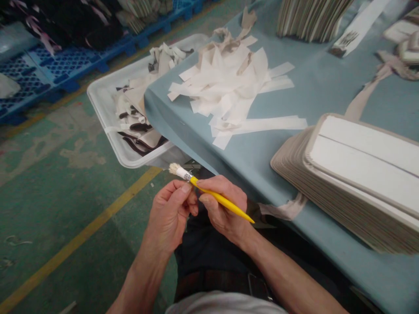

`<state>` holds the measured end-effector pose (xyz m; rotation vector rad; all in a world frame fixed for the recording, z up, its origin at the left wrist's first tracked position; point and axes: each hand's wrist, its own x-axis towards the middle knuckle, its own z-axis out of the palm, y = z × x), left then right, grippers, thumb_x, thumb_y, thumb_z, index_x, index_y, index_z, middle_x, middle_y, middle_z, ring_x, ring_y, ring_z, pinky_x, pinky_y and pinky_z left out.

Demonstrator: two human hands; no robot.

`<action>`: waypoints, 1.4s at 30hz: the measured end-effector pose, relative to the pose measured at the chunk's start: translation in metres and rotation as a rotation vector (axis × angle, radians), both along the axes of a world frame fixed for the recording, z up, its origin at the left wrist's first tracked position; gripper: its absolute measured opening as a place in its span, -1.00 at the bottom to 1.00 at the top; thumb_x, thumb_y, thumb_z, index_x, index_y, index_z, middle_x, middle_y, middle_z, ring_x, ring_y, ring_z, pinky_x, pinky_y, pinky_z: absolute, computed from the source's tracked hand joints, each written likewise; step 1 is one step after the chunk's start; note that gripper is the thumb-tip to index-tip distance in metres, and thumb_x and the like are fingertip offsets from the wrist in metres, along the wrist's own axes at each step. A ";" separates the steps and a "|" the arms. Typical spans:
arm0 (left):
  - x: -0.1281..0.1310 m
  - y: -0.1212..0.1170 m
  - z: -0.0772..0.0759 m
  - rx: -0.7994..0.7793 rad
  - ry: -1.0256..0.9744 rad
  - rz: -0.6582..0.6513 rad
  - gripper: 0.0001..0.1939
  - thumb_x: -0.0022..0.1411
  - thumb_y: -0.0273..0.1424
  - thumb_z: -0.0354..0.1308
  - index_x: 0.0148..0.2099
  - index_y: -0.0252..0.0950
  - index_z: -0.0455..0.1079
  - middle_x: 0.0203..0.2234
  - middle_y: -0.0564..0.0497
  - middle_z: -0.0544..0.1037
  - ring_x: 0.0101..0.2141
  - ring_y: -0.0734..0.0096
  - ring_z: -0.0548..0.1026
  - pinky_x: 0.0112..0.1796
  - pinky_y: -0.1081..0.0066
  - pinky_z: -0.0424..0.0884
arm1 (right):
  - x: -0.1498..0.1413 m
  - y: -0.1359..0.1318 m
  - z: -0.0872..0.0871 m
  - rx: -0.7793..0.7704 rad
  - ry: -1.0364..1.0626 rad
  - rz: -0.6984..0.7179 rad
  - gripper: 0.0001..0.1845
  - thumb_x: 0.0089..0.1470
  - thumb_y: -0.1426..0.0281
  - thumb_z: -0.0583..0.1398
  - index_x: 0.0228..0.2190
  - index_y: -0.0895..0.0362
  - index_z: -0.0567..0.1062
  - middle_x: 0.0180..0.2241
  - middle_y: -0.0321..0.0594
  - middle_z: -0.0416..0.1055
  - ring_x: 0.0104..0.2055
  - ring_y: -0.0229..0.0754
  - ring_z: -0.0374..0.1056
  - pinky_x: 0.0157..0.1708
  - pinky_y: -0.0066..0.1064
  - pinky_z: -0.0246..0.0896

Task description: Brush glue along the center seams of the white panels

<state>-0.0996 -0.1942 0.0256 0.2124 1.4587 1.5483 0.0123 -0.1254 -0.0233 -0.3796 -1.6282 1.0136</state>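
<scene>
A paintbrush point(225, 202) with a yellow handle, a metal ferrule and whitish bristles is held in my right hand point(225, 198). Its bristles point up and left, above the tip of my left thumb. My left hand point(172, 209) is closed in a pinch just below the ferrule; whatever its fingertips hold, if anything, is hidden. Both hands are in front of my waist, off the near edge of the table point(183, 137). Beyond them on the blue-grey tabletop lies a loose heap of white strips point(225, 83).
A white plastic tub point(104, 126) of fabric scraps stands left of the table. On the right lies a thick stack of beige-edged panels point(363, 144), with another stack point(312, 19) behind. Blue pallets point(39, 69) carry dark bundles at upper left. A yellow line point(98, 229) crosses the green floor.
</scene>
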 end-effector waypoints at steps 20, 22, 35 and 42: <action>-0.010 -0.027 0.009 -0.139 0.777 -0.054 -0.87 0.26 -0.27 0.39 -0.19 -0.18 0.67 -0.40 0.07 0.73 -0.44 0.43 0.64 -0.37 0.54 0.54 | -0.003 -0.004 0.003 0.087 -0.015 0.063 -0.69 0.42 0.43 0.31 0.15 0.02 0.60 -0.20 -0.14 0.71 -0.24 -0.14 0.63 -0.22 -0.36 0.60; -0.011 -0.028 0.007 -0.149 0.807 -0.059 -0.88 0.27 -0.27 0.39 -0.19 -0.17 0.67 -0.38 0.08 0.74 -0.43 0.43 0.66 -0.35 0.53 0.54 | -0.003 -0.004 0.002 0.132 -0.059 0.069 -0.73 0.44 0.40 0.29 0.12 0.06 0.60 -0.20 -0.11 0.69 -0.24 -0.14 0.63 -0.24 -0.37 0.59; -0.030 -0.032 0.015 -0.141 0.893 -0.265 -0.86 0.31 -0.29 0.31 -0.24 -0.16 0.70 -0.46 0.12 0.71 -0.51 0.47 0.63 -0.43 0.61 0.48 | 0.001 0.004 -0.001 0.269 -0.142 0.073 -0.83 0.47 0.35 0.27 0.01 0.12 0.61 -0.27 -0.13 0.66 -0.30 -0.19 0.61 -0.28 -0.44 0.57; -0.024 -0.026 0.013 -0.145 0.940 -0.194 -0.81 0.29 -0.34 0.25 -0.39 -0.20 0.57 -0.56 0.13 0.59 -0.57 0.49 0.49 -0.46 0.52 0.38 | 0.000 0.003 0.001 0.234 -0.107 0.096 -0.82 0.46 0.36 0.27 0.04 0.09 0.61 -0.24 -0.13 0.69 -0.28 -0.17 0.63 -0.28 -0.39 0.59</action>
